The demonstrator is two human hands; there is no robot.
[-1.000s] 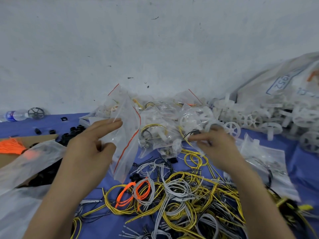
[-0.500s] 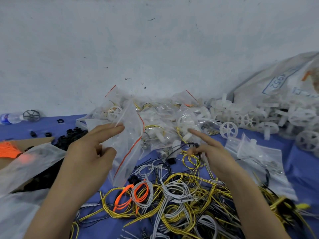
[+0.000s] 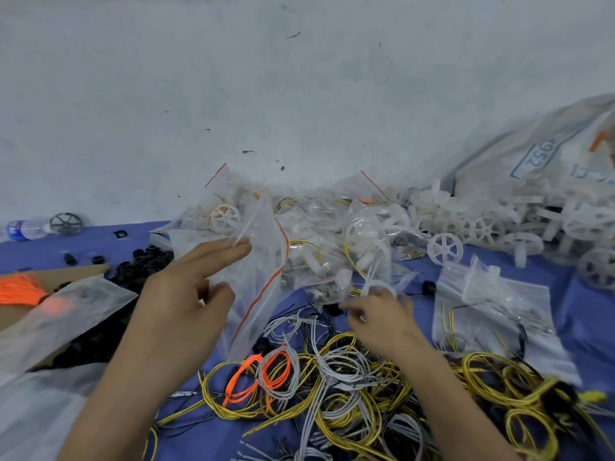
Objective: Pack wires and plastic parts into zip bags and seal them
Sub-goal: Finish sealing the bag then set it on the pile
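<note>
From the head camera, the left hand reaches forward, forefingers straight and thumb beneath, pinching an empty clear zip bag that hangs tilted above the blue cloth. The right hand dips palm-down, fingers curled, onto the tangled wires; motion blur hides whether it grips any. White plastic wheels lie beyond.
</note>
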